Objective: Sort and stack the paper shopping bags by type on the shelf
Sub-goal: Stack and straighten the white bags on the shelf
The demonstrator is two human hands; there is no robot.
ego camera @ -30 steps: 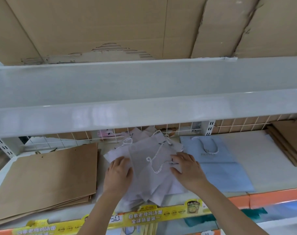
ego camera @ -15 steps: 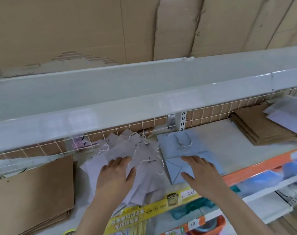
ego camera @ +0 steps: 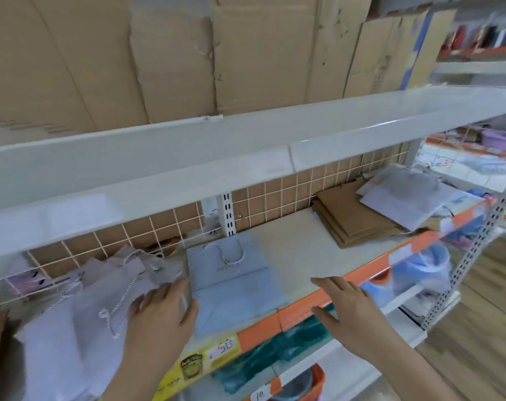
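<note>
The left hand (ego camera: 159, 314) lay flat, fingers straight, on the loose heap of pale grey, rope-handled paper bags (ego camera: 81, 311) on the white metal shelf (ego camera: 304, 250), beside the flat light-blue paper bag (ego camera: 231, 287). The right hand (ego camera: 344, 302) hovered open and empty above the shelf's orange front edge (ego camera: 370, 270). The untidy heap overhung that edge, so a careless push could probably have slid bags off.

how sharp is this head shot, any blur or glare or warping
Head view: motion blur smears the right edge and the white bags there; the left hand is soft, the right hand slightly sharper; glare streaks the upper shelf lip; wide-angle warping bows the shelf edges; print on the blue bag is unreadable.
</note>
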